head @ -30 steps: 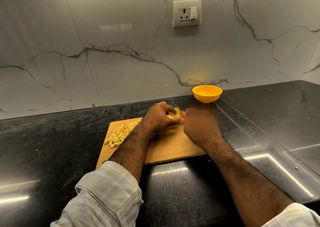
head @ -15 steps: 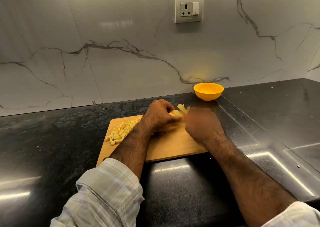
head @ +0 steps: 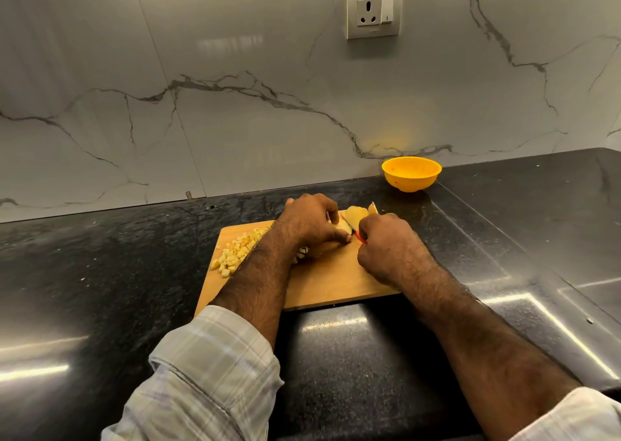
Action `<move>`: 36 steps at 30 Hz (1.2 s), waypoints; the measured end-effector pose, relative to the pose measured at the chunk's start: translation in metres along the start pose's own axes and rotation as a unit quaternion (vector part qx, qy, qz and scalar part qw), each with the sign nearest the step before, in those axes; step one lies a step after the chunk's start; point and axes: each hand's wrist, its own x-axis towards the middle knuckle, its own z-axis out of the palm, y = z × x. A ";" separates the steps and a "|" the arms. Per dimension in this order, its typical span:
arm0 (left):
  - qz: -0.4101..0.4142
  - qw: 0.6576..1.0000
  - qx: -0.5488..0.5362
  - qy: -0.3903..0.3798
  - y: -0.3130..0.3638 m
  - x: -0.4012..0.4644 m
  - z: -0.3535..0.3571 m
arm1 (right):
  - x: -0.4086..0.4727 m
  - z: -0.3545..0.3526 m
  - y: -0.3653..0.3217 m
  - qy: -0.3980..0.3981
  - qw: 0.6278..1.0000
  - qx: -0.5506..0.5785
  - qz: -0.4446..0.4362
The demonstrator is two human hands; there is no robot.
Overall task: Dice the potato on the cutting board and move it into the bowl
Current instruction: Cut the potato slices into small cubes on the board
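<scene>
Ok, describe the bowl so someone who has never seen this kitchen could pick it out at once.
Start at the wall socket on the marble wall and drop straight down to the black counter. The bowl sits there against the wall, beyond the far right corner of the wooden cutting board. It is the only round, bright yellow thing, and looks empty.

no readable text, labels or numbers

Half-diced potato on the board, bowl waiting

Pale yellow potato slices (head: 355, 215) lie at the rectangular wooden cutting board's (head: 336, 279) 1 o'clock corner; small diced cubes (head: 235, 254) heap at 10 o'clock; the round yellow plastic bowl (head: 411, 173) stands upright beyond, seemingly empty.
</scene>
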 end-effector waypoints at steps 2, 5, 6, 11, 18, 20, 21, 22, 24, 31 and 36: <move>0.003 1.000 0.012 0.001 0.000 0.000 0.000 | -0.002 -0.001 -0.004 -0.005 1.000 -0.010 -0.006; 0.007 1.000 0.012 0.005 -0.002 -0.004 -0.001 | -0.004 0.001 -0.002 -0.003 1.000 -0.013 -0.012; 0.011 1.000 0.016 0.006 -0.003 -0.006 -0.001 | -0.004 0.002 0.001 -0.003 1.000 -0.013 -0.013; 0.039 0.998 0.041 -0.009 -0.010 -0.018 -0.004 | -0.005 -0.001 0.006 -0.036 0.999 0.011 0.001; 0.040 0.997 0.028 0.058 -0.012 -0.029 0.010 | -0.010 0.001 -0.003 -0.049 0.999 -0.013 -0.011; 0.033 0.998 0.034 0.051 -0.012 -0.026 0.008 | -0.011 0.001 -0.005 -0.052 0.998 -0.020 -0.025; 0.028 0.998 0.029 0.039 -0.015 -0.025 0.006 | -0.012 0.002 -0.006 -0.053 0.998 -0.021 -0.032; 0.023 0.999 0.018 0.027 -0.020 -0.024 0.003 | -0.012 0.003 -0.008 -0.056 0.997 -0.019 -0.039; 0.018 1.000 -0.010 0.007 -0.029 -0.023 0.000 | -0.012 0.004 -0.009 -0.059 0.997 -0.009 -0.042; 0.011 1.000 -0.016 -0.004 -0.033 -0.023 0.001 | -0.016 0.007 -0.017 -0.032 0.998 -0.014 -0.056; 0.016 1.000 -0.001 -0.001 -0.028 -0.024 0.001 | -0.020 0.008 -0.030 -0.058 0.996 -0.043 -0.044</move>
